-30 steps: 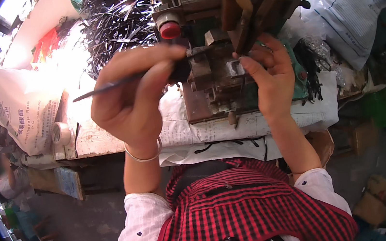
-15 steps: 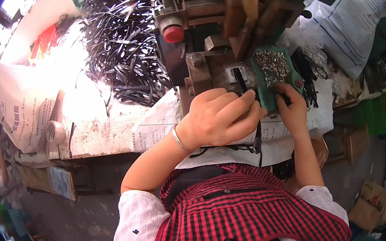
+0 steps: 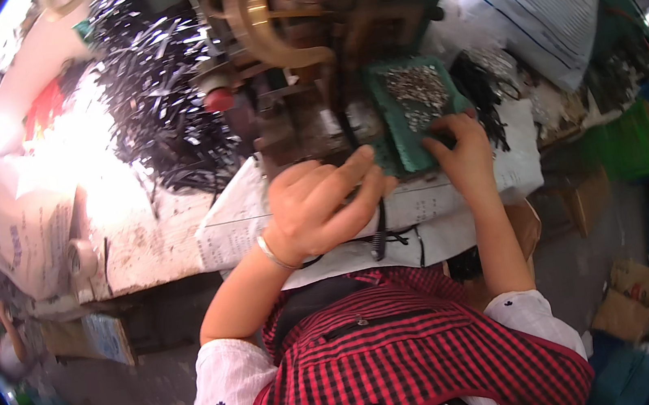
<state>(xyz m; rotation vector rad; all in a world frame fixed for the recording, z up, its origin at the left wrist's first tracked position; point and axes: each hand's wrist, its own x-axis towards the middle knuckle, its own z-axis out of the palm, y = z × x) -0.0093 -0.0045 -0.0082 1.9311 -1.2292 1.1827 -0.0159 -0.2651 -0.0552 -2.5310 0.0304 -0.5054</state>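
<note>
Fingers of your right hand (image 3: 461, 153) rest open on the near edge of the green rectangular tray (image 3: 411, 113) of small metal pieces; your left hand (image 3: 325, 206) curls loosely, holding nothing visible, beside it.

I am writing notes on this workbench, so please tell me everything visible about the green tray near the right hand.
The green tray is a shallow, rectangular container, apparently plastic, with a low rim. It lies tilted on the bench, beside the dark metal machine. A heap of small shiny metal pieces fills its far part; the near part is bare. The right hand rests its fingertips on the near right edge. The left hand is close, just left of it.
</note>
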